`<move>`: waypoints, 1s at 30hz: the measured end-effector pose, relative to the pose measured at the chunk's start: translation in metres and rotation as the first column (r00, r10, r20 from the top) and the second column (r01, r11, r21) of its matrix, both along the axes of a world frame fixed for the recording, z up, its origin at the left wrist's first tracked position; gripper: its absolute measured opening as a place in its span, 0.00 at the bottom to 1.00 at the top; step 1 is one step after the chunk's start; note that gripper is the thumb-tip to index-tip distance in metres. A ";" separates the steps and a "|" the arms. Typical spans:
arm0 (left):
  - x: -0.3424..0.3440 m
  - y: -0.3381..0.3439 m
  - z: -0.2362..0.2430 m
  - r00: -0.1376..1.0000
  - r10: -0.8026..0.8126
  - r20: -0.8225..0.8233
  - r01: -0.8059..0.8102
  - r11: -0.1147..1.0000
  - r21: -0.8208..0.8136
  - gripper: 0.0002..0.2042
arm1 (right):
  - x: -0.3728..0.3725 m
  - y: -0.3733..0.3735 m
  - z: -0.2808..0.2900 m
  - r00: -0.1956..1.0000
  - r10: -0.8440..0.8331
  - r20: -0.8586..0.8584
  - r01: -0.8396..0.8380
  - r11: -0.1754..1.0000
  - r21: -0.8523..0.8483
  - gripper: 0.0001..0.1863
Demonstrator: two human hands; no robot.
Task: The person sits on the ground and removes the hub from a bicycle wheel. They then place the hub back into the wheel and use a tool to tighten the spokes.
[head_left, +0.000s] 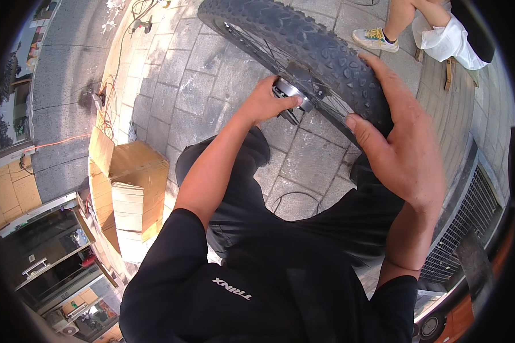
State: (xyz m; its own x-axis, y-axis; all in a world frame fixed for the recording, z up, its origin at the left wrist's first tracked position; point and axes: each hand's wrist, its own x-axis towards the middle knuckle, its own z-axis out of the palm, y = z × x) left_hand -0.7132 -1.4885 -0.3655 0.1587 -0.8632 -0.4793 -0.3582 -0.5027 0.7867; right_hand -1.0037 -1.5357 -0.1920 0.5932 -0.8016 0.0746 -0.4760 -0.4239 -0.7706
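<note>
A bicycle wheel with a black knobbly tyre (326,54) leans across the upper middle, held up over the paving. My left hand (263,106) grips a silver round hub part (293,92) at the wheel's centre, thumb on its near face and fingers behind. Below that part, a dark piece (288,116) sticks out; its kind is unclear. My right hand (403,140) clasps the tyre on its right side, with the thumb toward the rim and spokes and the fingers over the tread.
An open cardboard box (137,163) stands at left. Cables (106,106) run along the ground beyond it. At upper right are another person's sneaker (376,39) and a white bag-like sheet (452,43). A metal grate (460,226) lies right of me, and a thin cable (296,193) curls between my legs.
</note>
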 end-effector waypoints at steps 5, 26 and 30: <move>0.001 0.001 -0.024 0.992 -0.028 0.126 0.039 0.996 -0.085 0.48 | -0.004 -0.012 -0.010 0.989 -0.032 0.142 0.032 0.999 0.006 0.36; -0.033 0.020 -0.044 0.966 0.218 0.138 -0.216 0.976 -0.028 0.58 | 0.016 -0.041 -0.015 0.989 -0.103 -0.106 0.042 0.883 -0.467 0.35; -0.028 0.021 -0.047 0.970 0.229 0.077 -0.227 0.973 -0.030 0.57 | 0.021 -0.046 -0.016 0.987 -0.142 -0.069 0.105 0.917 -0.385 0.35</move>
State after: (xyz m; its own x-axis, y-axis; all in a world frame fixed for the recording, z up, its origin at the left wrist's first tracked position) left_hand -0.7411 -1.4680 -0.4126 0.3892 -0.8094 -0.4398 -0.2974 -0.5623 0.7716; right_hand -0.9822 -1.5820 -0.2078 0.5107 -0.7914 0.3360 -0.6054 -0.6085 -0.5131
